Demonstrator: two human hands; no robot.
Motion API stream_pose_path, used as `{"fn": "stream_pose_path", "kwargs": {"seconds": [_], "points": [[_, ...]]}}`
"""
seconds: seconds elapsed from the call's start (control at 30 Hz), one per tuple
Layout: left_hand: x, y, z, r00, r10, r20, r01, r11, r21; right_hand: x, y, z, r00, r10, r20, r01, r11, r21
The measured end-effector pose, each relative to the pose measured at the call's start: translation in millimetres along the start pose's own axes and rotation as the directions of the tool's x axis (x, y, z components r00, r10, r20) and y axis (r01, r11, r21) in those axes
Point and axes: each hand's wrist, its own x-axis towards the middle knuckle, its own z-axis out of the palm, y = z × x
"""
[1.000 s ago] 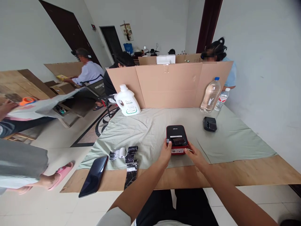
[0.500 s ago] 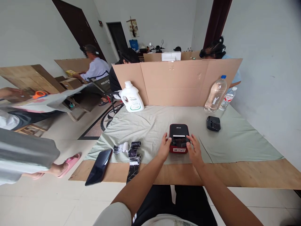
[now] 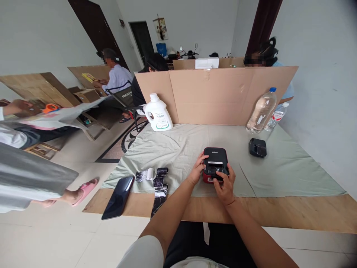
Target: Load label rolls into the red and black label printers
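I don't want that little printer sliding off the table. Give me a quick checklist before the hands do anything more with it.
1. Left hand steadying the printer at its left side: ok.
2. Right hand on its front edge: ok.
3. Printer flat on the cloth, away from the table edge: ok.
4. Paper in the slot: cannot tell.
5. Phone overhanging the board's edge: not ok.
6. Paper strips clear of the hands: ok.

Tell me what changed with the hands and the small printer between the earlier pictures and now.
The right hand moved from the printer's right side onto its front top. The left hand stayed at its left side. The printer itself, phone and black strips seem unmoved.
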Motion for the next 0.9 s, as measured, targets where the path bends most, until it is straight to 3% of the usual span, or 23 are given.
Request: {"fn": "stream_pose_path", "kwargs": {"seconds": [0.4,0.73,0.9], "points": [[1,9,-0.5,0.999,-0.007,0.049,0.003,0.996,0.085,-1,-3,-1,0.998,0.051,0.02,-0.052,0.996,0.068],[15,29,-4.2,0.99,-0.084,0.116,0.08,0.996,0.043,0,-1,-1,0.997,0.071,0.02,-0.072,0.996,0.053],[33,38,1.2,0.996,-0.091,0.01,0.09,0.994,0.068,-1,2,-1,0.998,0.067,0.018,-0.067,0.997,0.032]]}}
